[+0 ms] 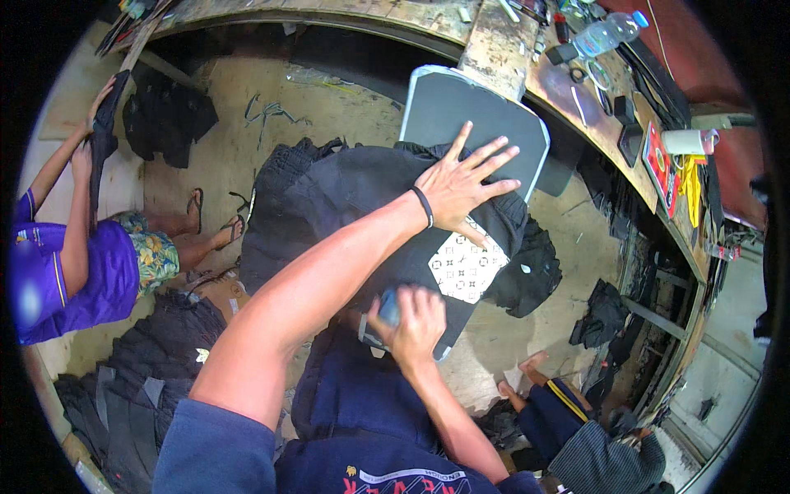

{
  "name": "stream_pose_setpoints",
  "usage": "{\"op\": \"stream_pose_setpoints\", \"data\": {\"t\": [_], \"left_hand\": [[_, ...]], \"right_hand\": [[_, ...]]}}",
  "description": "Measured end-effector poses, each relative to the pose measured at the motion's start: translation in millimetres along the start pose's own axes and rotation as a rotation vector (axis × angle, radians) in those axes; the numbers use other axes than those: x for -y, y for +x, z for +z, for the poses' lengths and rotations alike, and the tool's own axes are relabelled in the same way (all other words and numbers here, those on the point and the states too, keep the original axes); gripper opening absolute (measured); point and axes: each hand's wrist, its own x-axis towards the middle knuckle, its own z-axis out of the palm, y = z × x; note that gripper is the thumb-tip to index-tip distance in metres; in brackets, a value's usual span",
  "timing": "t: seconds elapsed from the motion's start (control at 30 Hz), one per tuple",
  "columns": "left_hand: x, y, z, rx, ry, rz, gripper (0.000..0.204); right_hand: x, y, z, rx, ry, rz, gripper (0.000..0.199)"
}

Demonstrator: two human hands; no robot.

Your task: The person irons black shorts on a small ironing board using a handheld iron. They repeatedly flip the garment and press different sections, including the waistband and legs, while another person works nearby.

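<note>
My left hand [469,185], a dark band at its wrist, lies flat with fingers spread. It presses on black cloth [354,193] draped over a grey board [477,115] with a pale rim. Beside its thumb a white patch [469,267] with a black printed pattern lies on the cloth. Nearer to me, my right hand [411,325] is closed around a small blue object [388,308]. Motion blurs that hand, and most of the object is hidden, so its kind does not show. The board's near end reaches my lap.
A worn wooden bench [568,90] curves along the far side, bearing a plastic bottle [609,34] and a white roll [688,142]. At left, a person in purple [99,272] handles dark cloth. Another person [592,445] is at lower right. Black cloth heaps [140,379] lie around.
</note>
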Motion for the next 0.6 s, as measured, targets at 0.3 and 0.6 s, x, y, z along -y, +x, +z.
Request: {"op": "stream_pose_setpoints", "data": {"t": [0.3, 0.6], "left_hand": [[-4, 0, -6, -0.018, 0.019, -0.012, 0.115], [-22, -6, -24, -0.061, 0.111, -0.037, 0.112]], "right_hand": [[-20, -23, -24, 0.143, 0.088, 0.005, 0.037], [-41, -49, -55, 0.309, 0.237, 0.252, 0.037]]}}
